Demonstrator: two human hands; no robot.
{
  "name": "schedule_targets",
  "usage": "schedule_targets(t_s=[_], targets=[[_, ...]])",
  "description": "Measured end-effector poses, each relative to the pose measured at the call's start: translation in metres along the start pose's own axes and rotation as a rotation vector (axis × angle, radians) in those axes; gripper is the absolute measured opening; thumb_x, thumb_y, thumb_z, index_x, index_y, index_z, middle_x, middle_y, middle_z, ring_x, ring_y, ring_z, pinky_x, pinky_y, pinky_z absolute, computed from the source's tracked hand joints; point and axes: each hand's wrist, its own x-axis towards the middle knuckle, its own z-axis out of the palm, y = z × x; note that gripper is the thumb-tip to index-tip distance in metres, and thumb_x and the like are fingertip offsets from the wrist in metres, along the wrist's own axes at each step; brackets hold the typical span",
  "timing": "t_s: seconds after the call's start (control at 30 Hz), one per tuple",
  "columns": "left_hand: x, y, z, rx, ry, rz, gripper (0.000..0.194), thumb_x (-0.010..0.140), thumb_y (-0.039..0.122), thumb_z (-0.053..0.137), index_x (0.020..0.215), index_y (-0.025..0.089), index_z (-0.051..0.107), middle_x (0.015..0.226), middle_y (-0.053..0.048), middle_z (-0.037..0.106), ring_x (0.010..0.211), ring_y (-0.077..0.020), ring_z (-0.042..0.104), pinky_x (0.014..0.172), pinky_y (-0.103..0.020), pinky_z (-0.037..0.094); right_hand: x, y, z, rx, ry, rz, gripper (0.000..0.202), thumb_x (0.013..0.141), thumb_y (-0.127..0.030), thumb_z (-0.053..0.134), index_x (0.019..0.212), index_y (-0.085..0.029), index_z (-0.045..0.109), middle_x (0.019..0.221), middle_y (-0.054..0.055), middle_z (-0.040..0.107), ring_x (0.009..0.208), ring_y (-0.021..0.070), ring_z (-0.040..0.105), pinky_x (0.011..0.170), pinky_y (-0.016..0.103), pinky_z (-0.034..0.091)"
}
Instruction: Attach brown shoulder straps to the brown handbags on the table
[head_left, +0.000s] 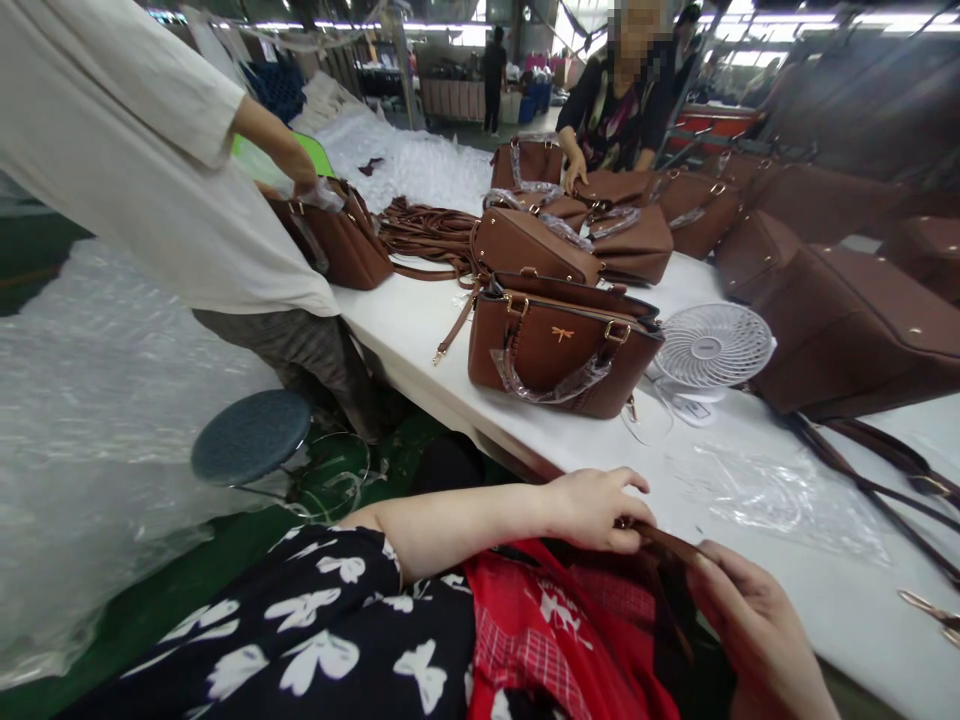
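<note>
My left hand is closed around one end of a brown leather strap, just above the red apron on my lap. Farther right, my right hand pinches the same strap between thumb and fingers, and part of the strap hangs down below. Beyond my hands, a brown handbag with a gold dragonfly emblem and plastic-wrapped handles stands upright on the white table. A white fan sits right of that bag. Clear plastic film lies on the table beyond my right hand.
Several brown bags stand at the right; brown straps are piled at the back. A person in a white shirt handles a bag at left, near a round stool. Another person touches bags opposite. Scissors lie at right.
</note>
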Motion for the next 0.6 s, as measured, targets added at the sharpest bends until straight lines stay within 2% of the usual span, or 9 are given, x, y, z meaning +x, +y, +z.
schedule_targets(t_s=[0.07, 0.1, 0.2, 0.27, 0.37, 0.5, 0.6], targets=[[0.001, -0.002, 0.002, -0.053, 0.001, -0.021, 0.03, 0.086, 0.032, 0.059, 0.114, 0.025, 0.068, 0.13, -0.005, 0.055, 0.101, -0.0171, 0.063, 0.091, -0.027, 0.048, -0.003, 0.005, 0.001, 0.145, 0.084, -0.007, 0.034, 0.078, -0.046, 0.073, 0.065, -0.019, 0.057, 0.053, -0.004, 0.04, 0.048, 0.0077, 0.031, 0.042, 0.02, 0.029], [0.001, -0.003, 0.003, -0.077, -0.007, -0.023, 0.03, 0.086, 0.033, 0.06, 0.114, 0.025, 0.068, 0.123, -0.004, 0.058, 0.1, -0.0165, 0.063, 0.09, -0.025, 0.048, -0.003, 0.007, 0.002, 0.195, 0.116, -0.019, 0.032, 0.077, -0.046, 0.074, 0.066, -0.019, 0.06, 0.052, -0.005, 0.041, 0.047, 0.0075, 0.033, 0.043, 0.02, 0.033], [0.002, -0.002, 0.007, -0.097, -0.036, -0.008, 0.03, 0.086, 0.034, 0.059, 0.113, 0.023, 0.067, 0.104, -0.003, 0.063, 0.095, -0.0168, 0.062, 0.085, -0.024, 0.048, -0.003, 0.006, 0.005, 0.317, 0.201, -0.107, 0.033, 0.074, -0.046, 0.077, 0.063, -0.019, 0.061, 0.048, -0.006, 0.04, 0.044, 0.0066, 0.037, 0.063, 0.026, 0.051], [0.0, 0.0, 0.009, -0.078, -0.017, -0.005, 0.03, 0.087, 0.037, 0.058, 0.112, 0.023, 0.068, 0.102, -0.004, 0.063, 0.092, -0.0172, 0.062, 0.082, -0.025, 0.048, -0.003, 0.003, 0.004, 0.415, 0.246, -0.15, 0.037, 0.072, -0.046, 0.078, 0.057, -0.02, 0.058, 0.046, -0.007, 0.039, 0.042, 0.006, 0.038, 0.072, 0.027, 0.054], [-0.005, 0.003, 0.01, -0.047, 0.038, -0.02, 0.031, 0.086, 0.039, 0.057, 0.109, 0.023, 0.069, 0.109, -0.005, 0.061, 0.088, -0.0165, 0.061, 0.078, -0.025, 0.048, -0.004, 0.0, 0.002, 0.577, 0.268, -0.111, 0.038, 0.074, -0.046, 0.076, 0.057, -0.022, 0.053, 0.043, -0.008, 0.039, 0.039, 0.0057, 0.035, 0.067, 0.022, 0.054], [-0.009, 0.003, 0.007, -0.03, -0.024, -0.037, 0.026, 0.085, 0.035, 0.056, 0.101, 0.021, 0.07, 0.094, -0.004, 0.064, 0.083, -0.0179, 0.06, 0.072, -0.026, 0.047, -0.002, -0.003, 0.004, 0.727, 0.291, -0.041, 0.038, 0.077, -0.046, 0.074, 0.059, -0.024, 0.048, 0.042, -0.009, 0.038, 0.036, 0.0063, 0.032, 0.073, 0.025, 0.058], [-0.008, -0.002, 0.003, -0.099, -0.032, -0.049, 0.023, 0.083, 0.031, 0.057, 0.095, 0.018, 0.071, 0.087, -0.003, 0.065, 0.082, -0.0171, 0.06, 0.072, -0.025, 0.047, 0.002, -0.001, 0.0, 0.747, 0.29, -0.042, 0.039, 0.075, -0.045, 0.075, 0.058, -0.023, 0.047, 0.041, -0.009, 0.038, 0.035, 0.0065, 0.033, 0.061, 0.025, 0.057]])
